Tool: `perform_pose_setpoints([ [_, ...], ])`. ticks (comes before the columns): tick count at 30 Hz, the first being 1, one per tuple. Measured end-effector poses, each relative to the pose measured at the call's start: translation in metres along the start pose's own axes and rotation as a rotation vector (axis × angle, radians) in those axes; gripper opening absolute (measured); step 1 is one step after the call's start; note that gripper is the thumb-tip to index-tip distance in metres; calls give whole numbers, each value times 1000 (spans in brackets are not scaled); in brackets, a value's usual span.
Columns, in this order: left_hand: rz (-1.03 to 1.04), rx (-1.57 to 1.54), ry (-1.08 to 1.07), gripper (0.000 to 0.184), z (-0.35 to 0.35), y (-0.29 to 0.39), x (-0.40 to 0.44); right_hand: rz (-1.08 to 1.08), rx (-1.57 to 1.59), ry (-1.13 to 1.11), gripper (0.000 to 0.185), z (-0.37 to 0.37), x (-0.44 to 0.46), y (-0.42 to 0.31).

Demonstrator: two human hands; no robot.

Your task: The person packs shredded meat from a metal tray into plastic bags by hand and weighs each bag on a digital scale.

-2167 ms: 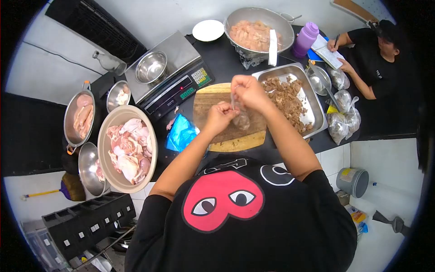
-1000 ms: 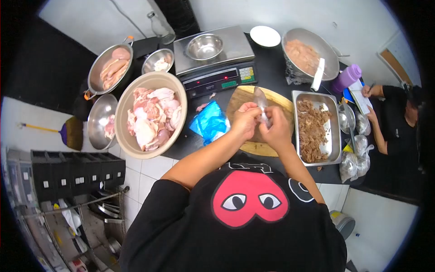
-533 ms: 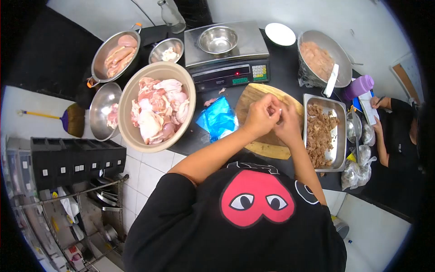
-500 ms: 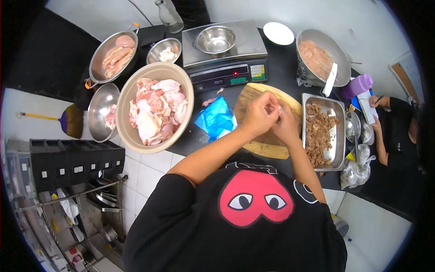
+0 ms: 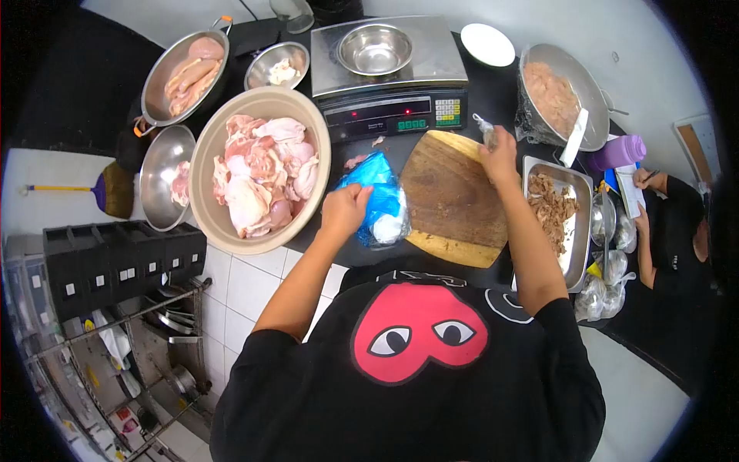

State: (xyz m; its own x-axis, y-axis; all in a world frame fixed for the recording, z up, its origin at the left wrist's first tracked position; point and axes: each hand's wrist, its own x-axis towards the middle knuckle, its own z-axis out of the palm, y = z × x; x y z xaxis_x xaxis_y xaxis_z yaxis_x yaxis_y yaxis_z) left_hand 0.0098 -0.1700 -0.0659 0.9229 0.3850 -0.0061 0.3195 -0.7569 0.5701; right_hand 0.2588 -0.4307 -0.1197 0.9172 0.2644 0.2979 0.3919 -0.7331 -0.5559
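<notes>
My right hand [image 5: 500, 158] grips a small clear plastic bag [image 5: 486, 132] with its twisted end pointing up, just above the far right of the wooden chopping board [image 5: 454, 196]. What the bag holds is too small to make out. My left hand [image 5: 346, 212] is closed, with thumb and finger pinched at the left edge of a blue plastic packet [image 5: 377, 189]. That packet lies left of the board, with clear and white plastic at its near end. A steel tray [image 5: 577, 266] of shredded cooked meat [image 5: 548, 208] stands right of the board.
A beige tub [image 5: 202, 219] of raw chicken stands left. Behind the board, a weighing scale [image 5: 392, 108] carries a steel bowl [image 5: 375, 50]. A knife with a white handle [image 5: 575, 138] rests against a pan [image 5: 589, 77] of raw meat. Another person [image 5: 677, 223] writes at right.
My hands were together above the board; now they are apart. The left has moved to the blue packet, the right outward and away with the small bag, now visible.
</notes>
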Motion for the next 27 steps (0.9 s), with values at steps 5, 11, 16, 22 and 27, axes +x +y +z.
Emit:
perform_pose_setpoints([
  [5, -101, -87, 12, 38, 35, -29, -51, -636, 111, -358, 35, -17, -81, -102],
  [11, -240, -155, -139, 32, 21, -1, -46, -768, -57, -475, 18, 26, -145, -139],
  [16, -141, -195, -86, 38, 19, 5, -51, -718, -128, -566, 14, 27, -134, -140],
  [22, -72, -187, -81, 75, 24, 16, -66, -717, 9, -423, 10, 34, -135, -143],
  [27, 57, 75, 103, 72, 26, 28, -62, -653, 54, -512, 10, 6, -126, -162],
])
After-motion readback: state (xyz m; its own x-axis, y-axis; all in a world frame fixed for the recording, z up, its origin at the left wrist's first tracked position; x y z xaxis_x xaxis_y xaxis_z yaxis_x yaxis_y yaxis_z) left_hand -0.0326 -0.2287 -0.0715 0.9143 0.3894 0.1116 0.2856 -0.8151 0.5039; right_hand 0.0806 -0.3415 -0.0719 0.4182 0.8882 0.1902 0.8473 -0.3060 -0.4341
